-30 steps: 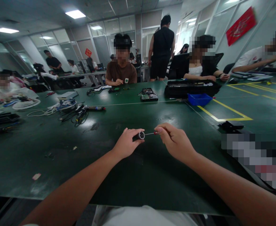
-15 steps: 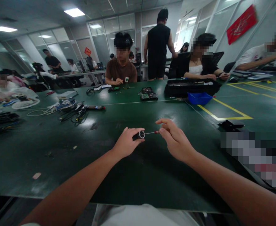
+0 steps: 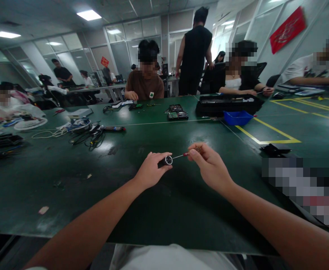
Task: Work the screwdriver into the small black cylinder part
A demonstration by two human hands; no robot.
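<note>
The left hand is clamping its grip on a dark cylinder at the centre of view, its open end facing the right hand. At the cylinder's three o'clock, the right hand is pinching a red-ended screwdriver, its shaft reaching the rim.

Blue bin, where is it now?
Head view, right of centre on the far part of the green table: the blue bin sits just in front of the long black case, beside the yellow tape outline.

White clothing shows at the body, and a pale cloth edge borders the left arm.
</note>
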